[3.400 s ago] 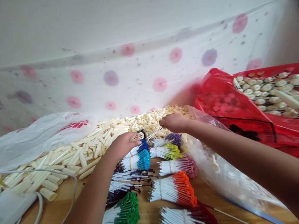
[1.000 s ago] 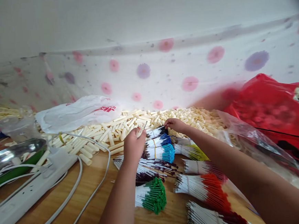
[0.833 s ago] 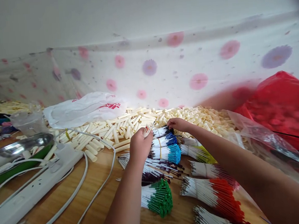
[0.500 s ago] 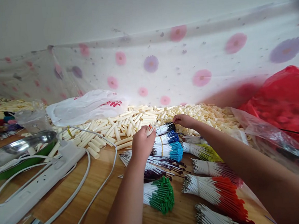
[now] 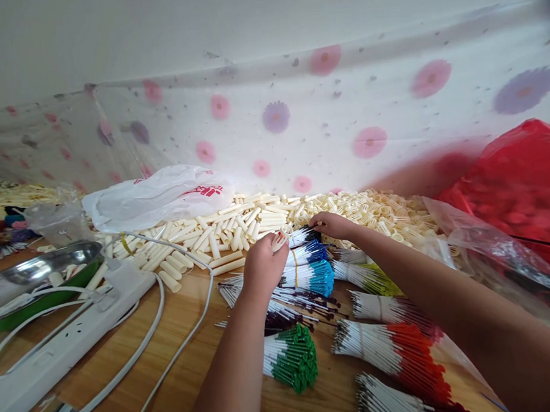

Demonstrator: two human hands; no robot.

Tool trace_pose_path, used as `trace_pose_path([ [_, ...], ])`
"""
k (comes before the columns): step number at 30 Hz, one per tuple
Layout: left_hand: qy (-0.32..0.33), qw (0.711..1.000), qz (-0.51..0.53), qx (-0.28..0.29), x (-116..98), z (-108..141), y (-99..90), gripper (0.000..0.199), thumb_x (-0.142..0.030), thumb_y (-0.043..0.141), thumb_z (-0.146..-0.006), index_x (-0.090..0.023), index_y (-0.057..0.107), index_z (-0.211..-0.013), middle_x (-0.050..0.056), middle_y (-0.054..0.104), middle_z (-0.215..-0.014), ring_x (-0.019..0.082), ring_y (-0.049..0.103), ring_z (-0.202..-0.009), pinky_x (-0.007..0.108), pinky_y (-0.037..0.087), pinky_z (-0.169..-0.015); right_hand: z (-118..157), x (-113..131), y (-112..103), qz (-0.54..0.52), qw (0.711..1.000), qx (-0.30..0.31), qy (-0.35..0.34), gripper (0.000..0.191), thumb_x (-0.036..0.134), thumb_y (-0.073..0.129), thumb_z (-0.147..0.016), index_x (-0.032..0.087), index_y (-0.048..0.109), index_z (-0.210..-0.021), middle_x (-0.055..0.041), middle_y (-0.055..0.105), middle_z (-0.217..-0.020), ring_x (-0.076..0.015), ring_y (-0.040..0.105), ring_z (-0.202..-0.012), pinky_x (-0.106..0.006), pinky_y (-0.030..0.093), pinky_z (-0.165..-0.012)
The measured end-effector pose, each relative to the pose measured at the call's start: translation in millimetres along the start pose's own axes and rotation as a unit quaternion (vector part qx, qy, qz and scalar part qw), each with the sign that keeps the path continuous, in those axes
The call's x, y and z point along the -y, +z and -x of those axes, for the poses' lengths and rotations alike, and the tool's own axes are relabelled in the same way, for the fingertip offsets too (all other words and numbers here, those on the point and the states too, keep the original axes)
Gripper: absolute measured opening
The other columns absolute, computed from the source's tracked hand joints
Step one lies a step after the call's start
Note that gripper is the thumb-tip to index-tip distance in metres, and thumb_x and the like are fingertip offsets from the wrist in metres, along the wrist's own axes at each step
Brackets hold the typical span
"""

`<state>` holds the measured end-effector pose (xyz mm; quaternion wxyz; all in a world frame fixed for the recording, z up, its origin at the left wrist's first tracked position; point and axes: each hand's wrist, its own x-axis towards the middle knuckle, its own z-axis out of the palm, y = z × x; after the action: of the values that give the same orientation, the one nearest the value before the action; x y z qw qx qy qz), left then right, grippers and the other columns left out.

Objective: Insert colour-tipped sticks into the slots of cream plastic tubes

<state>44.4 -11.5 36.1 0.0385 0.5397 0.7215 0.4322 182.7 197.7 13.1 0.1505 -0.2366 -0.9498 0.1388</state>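
Note:
My left hand point(image 5: 264, 264) is closed around a short cream pen barrel point(image 5: 278, 241) with small red and other coloured bits at its open end. My right hand point(image 5: 330, 224) pinches at the dark ends of a bundle of black-ended pen refills point(image 5: 301, 236); its fingertips partly hide what they grip. Below that lie a dark blue bundle point(image 5: 310, 253) and a light blue bundle point(image 5: 309, 276), tied with a band. Loose purple-ended refills point(image 5: 292, 303) spread under my left wrist. A green-ended bundle point(image 5: 294, 357) is nearer to me.
Yellow point(image 5: 373, 277), pink point(image 5: 397, 309) and red point(image 5: 403, 354) refill bundles lie at right. Cream tubes point(image 5: 224, 226) and caps point(image 5: 375, 211) are heaped behind. A power strip point(image 5: 71, 336) with cables, a metal bowl point(image 5: 76, 254) and a red bag point(image 5: 530, 186) flank the table.
My right hand has shifted slightly left over the black-ended bundle. The barrel in my left hand has tilted a little. The whole view has moved slightly.

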Motion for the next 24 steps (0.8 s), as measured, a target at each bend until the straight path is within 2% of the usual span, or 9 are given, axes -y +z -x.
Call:
trace_pose_path([
  [3, 0.006, 1.0, -0.001, 0.013, 0, 0, 0.4, 0.023, -0.038, 0.043, -0.077, -0.019, 0.054, -0.071, 0.001, 0.057, -0.066, 0.015, 0.052, -0.064, 0.023, 0.035, -0.057, 12, 2, -14, -0.007, 0.999, -0.028, -0.016, 0.028, 0.029, 0.048, -0.085, 0.016, 0.05, -0.109, -0.0074, 0.05, -0.115, -0.0198, 0.05, -0.102, -0.043, 0.042, -0.086],
  [7, 0.024, 0.999, 0.007, 0.044, -5, 1, -0.7, 0.02, -0.036, 0.047, -0.074, -0.018, 0.055, -0.07, 0.0, 0.056, -0.064, 0.016, 0.051, -0.063, 0.023, 0.032, -0.057, 43, 14, -52, -0.027, 0.996, -0.084, -0.009, 0.031, 0.029, 0.048, -0.084, 0.018, 0.049, -0.113, -0.0099, 0.048, -0.12, -0.0223, 0.044, -0.112, -0.044, 0.033, -0.095],
  [10, 0.052, 0.994, 0.038, 0.086, -14, 6, 0.1, 0.018, -0.035, 0.053, -0.07, -0.018, 0.055, -0.065, -0.001, 0.052, -0.06, 0.014, 0.048, -0.06, 0.023, 0.031, -0.056, 75, 39, -78, -0.048, 0.991, -0.123, -0.007, 0.033, 0.032, 0.046, -0.083, 0.019, 0.05, -0.113, -0.011, 0.05, -0.119, -0.0222, 0.047, -0.108, -0.041, 0.037, -0.092],
  [12, 0.068, 0.987, 0.08, 0.12, -23, 11, 2.8, 0.019, -0.036, 0.053, -0.07, -0.017, 0.054, -0.065, -0.003, 0.051, -0.059, 0.013, 0.047, -0.058, 0.022, 0.032, -0.055, 98, 62, -86, -0.06, 0.99, -0.128, -0.016, 0.029, 0.033, 0.049, -0.081, 0.019, 0.054, -0.106, -0.0094, 0.056, -0.111, -0.021, 0.053, -0.1, -0.039, 0.04, -0.087],
  [17, 0.111, 0.951, 0.196, 0.213, -52, 28, 11.4, 0.019, -0.033, 0.053, -0.072, -0.016, 0.056, -0.066, -0.003, 0.053, -0.058, 0.011, 0.048, -0.056, 0.022, 0.036, -0.054, 148, 116, -75, -0.09, 0.984, -0.148, -0.042, 0.014, 0.027, 0.055, -0.077, 0.019, 0.06, -0.088, -0.0034, 0.064, -0.089, -0.014, 0.059, -0.078, -0.028, 0.046, -0.072],
  [21, 0.163, 0.922, 0.256, 0.242, -70, 42, 16.9, 0.021, -0.031, 0.053, -0.072, -0.015, 0.056, -0.058, -0.002, 0.052, -0.056, 0.011, 0.048, -0.057, 0.023, 0.037, -0.057, 173, 130, -62, -0.126, 0.97, -0.203, -0.053, 0.009, 0.024, 0.053, -0.079, 0.018, 0.059, -0.077, -0.002, 0.062, -0.074, -0.0118, 0.057, -0.068, -0.024, 0.045, -0.062],
  [24, 0.171, 0.911, 0.283, 0.246, -77, 53, 23.4, 0.023, -0.033, 0.052, -0.072, -0.014, 0.055, -0.058, -0.002, 0.05, -0.054, 0.011, 0.046, -0.054, 0.023, 0.036, -0.055, 185, 131, -58, -0.157, 0.958, -0.228, -0.081, 0.01, 0.025, 0.052, -0.08, 0.017, 0.058, -0.077, -0.0025, 0.06, -0.072, -0.0123, 0.055, -0.069, -0.025, 0.045, -0.064],
])
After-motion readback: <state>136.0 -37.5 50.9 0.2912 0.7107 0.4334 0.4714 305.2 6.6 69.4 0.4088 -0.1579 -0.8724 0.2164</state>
